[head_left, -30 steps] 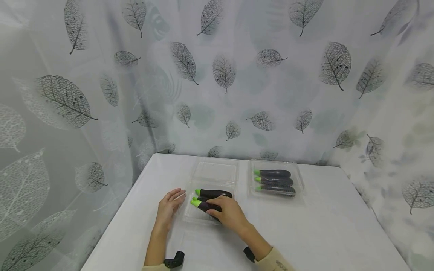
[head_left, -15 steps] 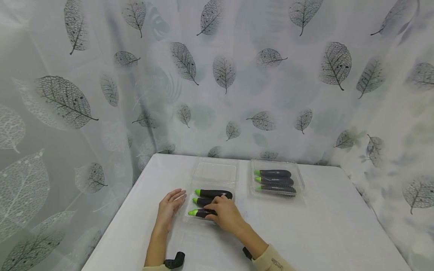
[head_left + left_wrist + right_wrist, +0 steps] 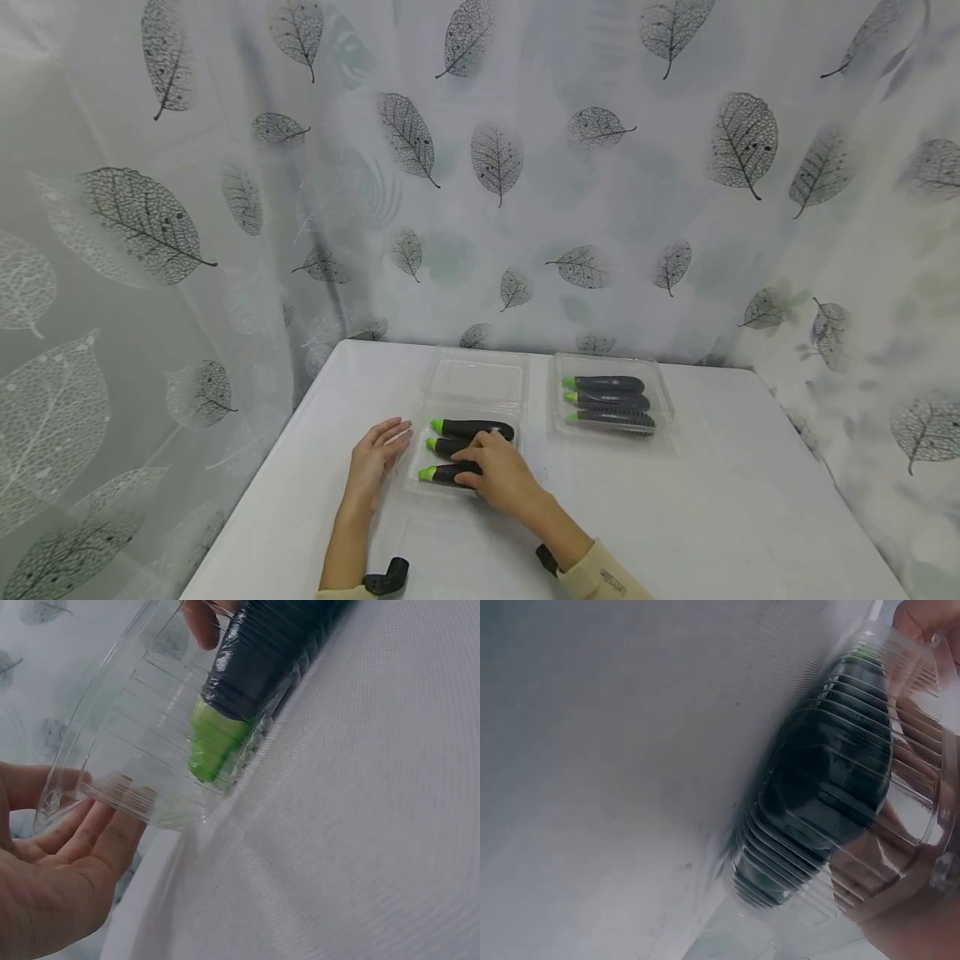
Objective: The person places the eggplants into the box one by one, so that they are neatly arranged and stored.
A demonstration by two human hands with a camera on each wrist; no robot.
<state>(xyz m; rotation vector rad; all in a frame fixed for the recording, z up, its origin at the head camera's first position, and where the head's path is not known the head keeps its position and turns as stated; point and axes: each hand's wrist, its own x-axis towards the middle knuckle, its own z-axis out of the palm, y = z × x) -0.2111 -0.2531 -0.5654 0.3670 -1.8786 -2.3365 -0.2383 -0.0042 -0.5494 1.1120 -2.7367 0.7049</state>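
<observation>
My right hand (image 3: 498, 475) pinches the nearest eggplant (image 3: 444, 473) between thumb and fingers, covering its right end. This dark purple eggplant with a bright green stem lies inside a clear plastic clamshell box (image 3: 423, 496). Two more eggplants, a back one (image 3: 472, 428) and a middle one (image 3: 446, 447), lie beside it, stems to the left. At the box's left side rests my left hand (image 3: 375, 462), its relaxed fingers touching the clear wall, as the left wrist view shows. Through the ribbed plastic, the right wrist view shows the nearest eggplant (image 3: 821, 772) low against the box.
The box's lid (image 3: 480, 381) is folded back flat behind it. To the right stands a second clear box (image 3: 667, 400) with several eggplants under its closed lid. A white cloth (image 3: 712, 500) covers the table, and a leaf-print curtain (image 3: 555, 192) hangs behind.
The nearest eggplant was slanted against the others; the right hand has drawn it toward the front and laid it parallel, then shifted it slightly right. The left hand has stayed put.
</observation>
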